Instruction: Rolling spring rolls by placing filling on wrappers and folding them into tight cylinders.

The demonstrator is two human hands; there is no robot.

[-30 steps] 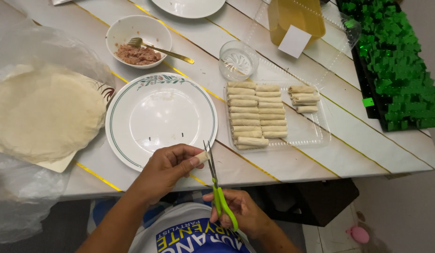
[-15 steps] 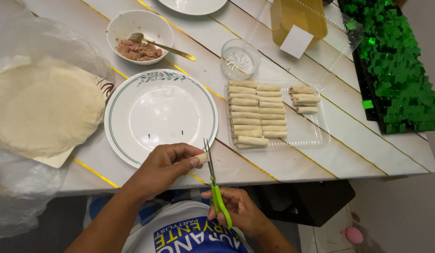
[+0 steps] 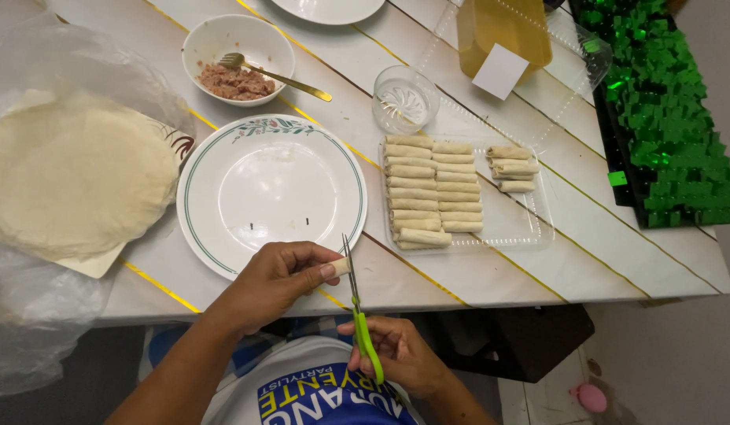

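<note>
Left hand (image 3: 280,275) closed around a thin pale roll (image 3: 341,267) at the tabletop's near edge, tip poking out toward the blades for trimming. Right hand (image 3: 400,354) gripping green-handled scissors (image 3: 357,311), held upright below that edge. Beside the fingers, an empty green-rimmed plate (image 3: 270,193). Toward the right edge, a clear tray (image 3: 530,228) of finished rolls in neat rows. Round wrappers (image 3: 74,173) on plastic at the left edge; bowl of filling (image 3: 237,49) with fork behind. White tabletop (image 3: 617,260) with gold stripes; dark floor below.

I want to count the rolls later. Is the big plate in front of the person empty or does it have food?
Empty. The big plate shows only bare white surface; the rolls lie on the clear tray beside it.
</note>
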